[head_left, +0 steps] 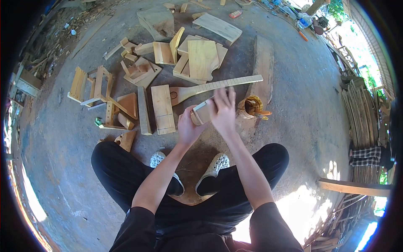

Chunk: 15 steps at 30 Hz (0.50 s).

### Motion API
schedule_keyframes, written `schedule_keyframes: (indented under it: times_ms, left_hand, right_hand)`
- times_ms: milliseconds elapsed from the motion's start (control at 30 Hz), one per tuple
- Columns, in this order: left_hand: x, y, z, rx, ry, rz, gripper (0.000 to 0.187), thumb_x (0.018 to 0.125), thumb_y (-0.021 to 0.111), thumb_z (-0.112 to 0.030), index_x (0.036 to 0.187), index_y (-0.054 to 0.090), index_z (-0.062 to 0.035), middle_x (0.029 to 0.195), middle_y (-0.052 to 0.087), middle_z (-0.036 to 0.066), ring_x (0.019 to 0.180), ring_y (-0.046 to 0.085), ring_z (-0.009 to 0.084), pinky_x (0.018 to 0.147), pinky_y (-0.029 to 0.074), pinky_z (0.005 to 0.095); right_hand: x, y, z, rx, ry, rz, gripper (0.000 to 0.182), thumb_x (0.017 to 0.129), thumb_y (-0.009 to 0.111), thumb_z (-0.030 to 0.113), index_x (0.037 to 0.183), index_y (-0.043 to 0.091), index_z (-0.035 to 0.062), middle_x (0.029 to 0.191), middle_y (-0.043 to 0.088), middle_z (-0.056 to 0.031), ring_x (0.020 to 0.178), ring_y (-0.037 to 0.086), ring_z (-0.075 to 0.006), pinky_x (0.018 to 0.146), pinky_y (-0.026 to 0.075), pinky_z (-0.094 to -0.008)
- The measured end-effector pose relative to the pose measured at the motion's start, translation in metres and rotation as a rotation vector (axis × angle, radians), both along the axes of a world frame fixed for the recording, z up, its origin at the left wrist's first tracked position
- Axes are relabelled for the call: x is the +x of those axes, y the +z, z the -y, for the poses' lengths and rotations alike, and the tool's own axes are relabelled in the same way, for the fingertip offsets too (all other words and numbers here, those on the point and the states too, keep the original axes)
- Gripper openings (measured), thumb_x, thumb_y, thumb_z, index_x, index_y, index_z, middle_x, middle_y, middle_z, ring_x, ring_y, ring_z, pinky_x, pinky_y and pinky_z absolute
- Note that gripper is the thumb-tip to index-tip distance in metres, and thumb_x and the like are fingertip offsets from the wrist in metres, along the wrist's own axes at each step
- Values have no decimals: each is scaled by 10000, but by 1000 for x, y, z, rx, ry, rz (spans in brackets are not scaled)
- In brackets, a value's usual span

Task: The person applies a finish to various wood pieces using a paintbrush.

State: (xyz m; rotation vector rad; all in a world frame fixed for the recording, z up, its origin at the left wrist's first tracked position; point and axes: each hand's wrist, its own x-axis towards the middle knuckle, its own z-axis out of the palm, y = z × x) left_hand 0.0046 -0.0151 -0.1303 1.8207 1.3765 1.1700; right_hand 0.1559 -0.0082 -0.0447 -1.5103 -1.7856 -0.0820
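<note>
My left hand [189, 127] grips a small wooden block [203, 112] with a pale strip along its upper edge, holding it above the floor between my knees. Over the block's right end is my right hand [224, 112], fingers stretched out and slightly blurred; part of the block is hidden beneath it. Just beyond lies a long wooden neck piece [228, 82] with cross lines along it and a dark ring on its wide end. A rectangular wooden block [163, 110] lies to the left. Right of my right hand stands a stained tub [251, 103] with an orange-handled tool [264, 112].
Cut wooden parts, including a broad panel [202, 59] and a slatted frame [95, 86], cover the floor ahead and left. A long plank [262, 63] lies behind the tub. Stacked wood strips [360, 115] stand at far right. My white shoes [216, 166] are below the block.
</note>
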Motion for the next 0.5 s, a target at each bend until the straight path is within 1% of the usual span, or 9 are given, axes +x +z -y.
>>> schedule_keyframes:
  times_ms: [67, 100, 167, 233, 300, 367, 400, 433, 500]
  left_hand:
    - [-1, -3, -3, 117, -35, -46, 736, 716, 941, -334, 1339, 602, -136, 1196, 733, 122, 1152, 676, 345, 958, 517, 464]
    - [1, -1, -6, 239, -71, -96, 743, 707, 946, -324, 1341, 607, -135, 1193, 733, 122, 1159, 675, 340, 960, 518, 463]
    - [2, -1, -1, 233, -58, -168, 749, 698, 953, -315, 1341, 615, -133, 1199, 731, 123, 1164, 674, 339, 961, 521, 454]
    - [2, -1, 2, -21, 31, -5, 744, 699, 953, -324, 1334, 617, -131, 1214, 726, 122, 1151, 676, 334, 961, 524, 443]
    - [2, 3, 5, -39, 32, -14, 753, 695, 956, -321, 1337, 613, -128, 1224, 722, 121, 1122, 676, 354, 967, 523, 446]
    - [4, 3, 8, 43, 5, 10, 765, 693, 958, -314, 1345, 607, -120, 1216, 722, 122, 1096, 666, 382, 972, 523, 455]
    - [5, -4, 6, 43, 2, 15, 765, 693, 958, -314, 1345, 607, -120, 1216, 722, 122, 1096, 666, 382, 972, 523, 455]
    - [4, -18, 3, 176, -15, -122, 772, 693, 960, -314, 1350, 604, -118, 1213, 721, 121, 1102, 663, 381, 978, 518, 456]
    - [5, -21, 3, 312, -33, -266, 779, 693, 961, -313, 1354, 601, -116, 1210, 721, 120, 1107, 660, 379, 985, 514, 457]
  right_hand:
    - [-20, 21, 18, -53, 341, -7, 258, 895, 750, 147, 1103, 726, -4, 1298, 675, -195, 1330, 538, -506, 1139, 452, -568]
    - [-16, 21, 17, -49, 333, -4, 258, 895, 750, 147, 1103, 726, -4, 1298, 675, -195, 1330, 538, -506, 1139, 452, -568]
    - [-9, 17, 16, 9, 436, 104, 291, 903, 753, 155, 1147, 734, -2, 1348, 671, -189, 1323, 547, -483, 1120, 474, -559]
    - [14, 4, 1, -110, 345, 52, 340, 919, 749, 163, 1221, 738, 9, 1430, 643, -210, 1361, 524, -504, 1124, 474, -566]
    - [31, -4, -12, -53, -137, -34, 369, 940, 741, 169, 1269, 727, 2, 1482, 612, -229, 1386, 503, -521, 1146, 460, -579]
    - [26, -6, -2, -10, -188, 89, 361, 961, 725, 170, 1271, 717, -15, 1473, 611, -243, 1384, 500, -531, 1172, 438, -585]
    - [13, 14, 11, -80, 74, 76, 356, 969, 723, 155, 1272, 695, -29, 1445, 628, -222, 1430, 465, -521, 1188, 428, -561]
    - [1, 24, 23, -149, 335, 60, 351, 976, 721, 139, 1273, 674, -42, 1418, 645, -202, 1476, 431, -510, 1203, 419, -537]
    - [-4, 18, 27, -73, 446, 79, 331, 953, 724, 118, 1243, 677, -35, 1394, 648, -198, 1433, 451, -518, 1152, 442, -549]
